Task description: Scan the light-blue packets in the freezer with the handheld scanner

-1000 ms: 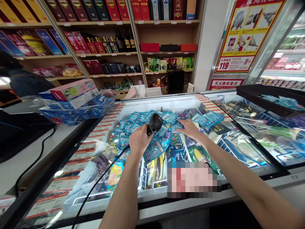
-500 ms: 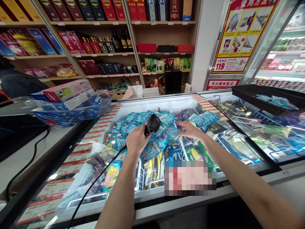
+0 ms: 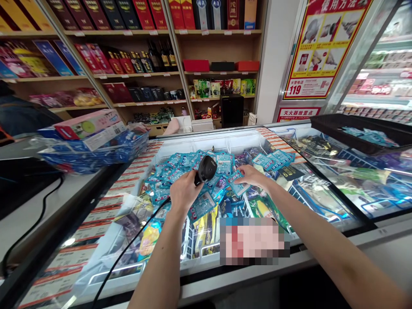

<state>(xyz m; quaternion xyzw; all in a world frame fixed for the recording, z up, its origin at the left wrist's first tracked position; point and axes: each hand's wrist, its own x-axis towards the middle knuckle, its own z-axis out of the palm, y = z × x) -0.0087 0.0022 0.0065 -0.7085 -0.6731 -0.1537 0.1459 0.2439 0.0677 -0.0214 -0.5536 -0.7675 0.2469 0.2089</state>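
My left hand (image 3: 184, 191) is closed around the handle of a black corded barcode scanner (image 3: 206, 168), whose head points down at a heap of blue packets (image 3: 180, 165) in an open chest freezer (image 3: 193, 141). My right hand (image 3: 254, 176) pinches one blue packet (image 3: 237, 183) just right of the scanner head, lifted slightly off the heap. The scanner's black cable (image 3: 128, 249) trails down toward me over the freezer.
A stack of blue packs and a pink box (image 3: 93, 137) sits on the counter at left. A black tray (image 3: 363, 135) with more blue packets rests on the freezer's glass lid at right. Shelves of boxed goods (image 3: 144, 51) stand behind. A person (image 3: 19, 113) is at far left.
My right hand has drawn back from the heap toward the scanner, lifting a blue packet with it. The scanner has stayed over the packets.
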